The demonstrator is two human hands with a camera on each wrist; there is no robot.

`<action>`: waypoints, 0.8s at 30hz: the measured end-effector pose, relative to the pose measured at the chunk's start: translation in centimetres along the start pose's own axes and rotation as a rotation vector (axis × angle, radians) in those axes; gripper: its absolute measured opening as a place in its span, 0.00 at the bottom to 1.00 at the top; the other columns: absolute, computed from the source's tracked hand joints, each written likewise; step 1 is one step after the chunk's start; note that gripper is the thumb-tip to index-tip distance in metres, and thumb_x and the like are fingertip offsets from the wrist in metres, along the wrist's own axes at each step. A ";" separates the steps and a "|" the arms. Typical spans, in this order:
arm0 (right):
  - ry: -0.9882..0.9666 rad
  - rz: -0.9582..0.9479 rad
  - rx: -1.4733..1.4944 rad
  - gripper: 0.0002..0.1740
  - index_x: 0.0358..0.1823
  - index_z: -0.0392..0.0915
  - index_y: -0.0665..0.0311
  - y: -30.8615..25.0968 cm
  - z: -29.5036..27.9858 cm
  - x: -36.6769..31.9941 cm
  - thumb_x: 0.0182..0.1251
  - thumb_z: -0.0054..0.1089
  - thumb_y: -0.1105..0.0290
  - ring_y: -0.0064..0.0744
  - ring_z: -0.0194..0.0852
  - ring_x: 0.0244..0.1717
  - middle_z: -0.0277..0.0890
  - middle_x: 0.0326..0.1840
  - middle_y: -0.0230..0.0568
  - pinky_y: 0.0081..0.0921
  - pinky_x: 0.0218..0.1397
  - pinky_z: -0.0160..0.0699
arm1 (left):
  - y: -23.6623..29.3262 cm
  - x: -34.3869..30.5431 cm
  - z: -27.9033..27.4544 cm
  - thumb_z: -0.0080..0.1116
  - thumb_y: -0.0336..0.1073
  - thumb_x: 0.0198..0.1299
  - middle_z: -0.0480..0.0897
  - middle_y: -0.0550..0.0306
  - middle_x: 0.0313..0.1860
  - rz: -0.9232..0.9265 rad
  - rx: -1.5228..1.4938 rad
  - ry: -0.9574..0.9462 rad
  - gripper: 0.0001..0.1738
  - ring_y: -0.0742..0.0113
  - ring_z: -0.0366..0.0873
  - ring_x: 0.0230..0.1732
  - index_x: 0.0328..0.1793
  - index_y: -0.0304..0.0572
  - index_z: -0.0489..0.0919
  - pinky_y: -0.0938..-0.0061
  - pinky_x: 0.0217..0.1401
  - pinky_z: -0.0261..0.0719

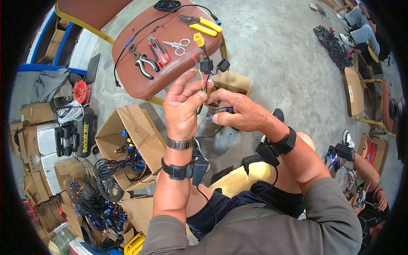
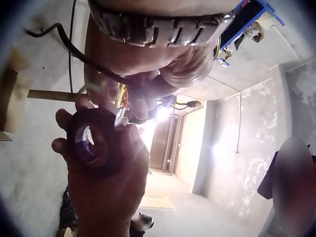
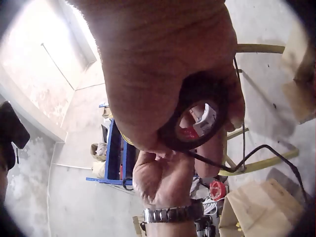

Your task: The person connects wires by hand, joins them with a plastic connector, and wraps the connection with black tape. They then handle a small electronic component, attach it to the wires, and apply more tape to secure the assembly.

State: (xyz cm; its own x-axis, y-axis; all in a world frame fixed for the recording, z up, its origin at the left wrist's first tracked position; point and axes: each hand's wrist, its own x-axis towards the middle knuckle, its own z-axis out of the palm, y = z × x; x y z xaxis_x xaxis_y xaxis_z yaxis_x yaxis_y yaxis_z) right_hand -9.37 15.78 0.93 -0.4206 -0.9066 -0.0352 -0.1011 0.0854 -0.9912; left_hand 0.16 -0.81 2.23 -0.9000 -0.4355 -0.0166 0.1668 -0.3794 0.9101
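Note:
My left hand (image 1: 182, 111) pinches the thin yellow and red wires (image 1: 202, 80) of a cable, held up in front of the chair seat. Above the fingers, the cable rises to a black box-like holder (image 1: 206, 66) with a loose black cap (image 1: 222, 65), and a yellow plug (image 1: 198, 39) tops it. Close against those fingertips, my right hand (image 1: 244, 111) reaches in from the right with its fingers curled round a roll of black electrical tape (image 3: 170, 132). The tape roll (image 2: 112, 148) appears side-on in the left wrist view, its core printed. The fingers partly hide the wire joint.
On the brown chair seat (image 1: 131, 78) lie black-handled pliers (image 1: 146, 66), a red utility knife (image 1: 159, 52), small scissors (image 1: 178, 46) and yellow-handled wire strippers (image 1: 204, 25). A cardboard box (image 1: 136, 127) of cables stands at the left. Another person's hands (image 1: 379, 199) work at far right.

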 end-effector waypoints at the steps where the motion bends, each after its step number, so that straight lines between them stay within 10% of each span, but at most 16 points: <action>1: 0.016 -0.016 0.104 0.24 0.59 0.75 0.69 -0.2 0.4 0.0 0.63 0.65 0.67 0.40 0.80 0.57 0.80 0.56 0.52 0.36 0.60 0.77 | 0.3 -0.1 0.3 0.57 0.18 0.60 0.86 0.39 0.53 -0.020 0.009 0.004 0.31 0.55 0.84 0.57 0.72 0.31 0.70 0.64 0.60 0.83; 14: -0.026 0.157 0.396 0.16 0.53 0.82 0.63 -0.2 1.1 0.4 0.68 0.62 0.66 0.23 0.80 0.42 0.82 0.44 0.30 0.23 0.43 0.81 | 0.1 0.1 1.0 0.63 0.25 0.65 0.87 0.44 0.52 -0.179 0.010 -0.019 0.25 0.60 0.85 0.56 0.68 0.30 0.73 0.64 0.63 0.83; 24: 0.106 0.233 0.598 0.14 0.53 0.83 0.60 -0.7 -1.4 -0.2 0.73 0.61 0.62 0.18 0.78 0.45 0.81 0.47 0.29 0.21 0.38 0.81 | -0.7 -0.9 0.7 0.55 0.48 0.76 0.83 0.62 0.40 -0.139 0.368 0.015 0.23 0.77 0.76 0.36 0.57 0.32 0.83 0.77 0.39 0.74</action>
State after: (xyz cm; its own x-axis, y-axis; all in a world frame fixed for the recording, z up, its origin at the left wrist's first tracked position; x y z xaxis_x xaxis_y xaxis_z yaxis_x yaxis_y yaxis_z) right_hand -10.49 16.53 1.82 -0.4602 -0.8439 -0.2755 0.5101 0.0026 -0.8601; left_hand 0.59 0.46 1.95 -0.8973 -0.4140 -0.1534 -0.1141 -0.1183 0.9864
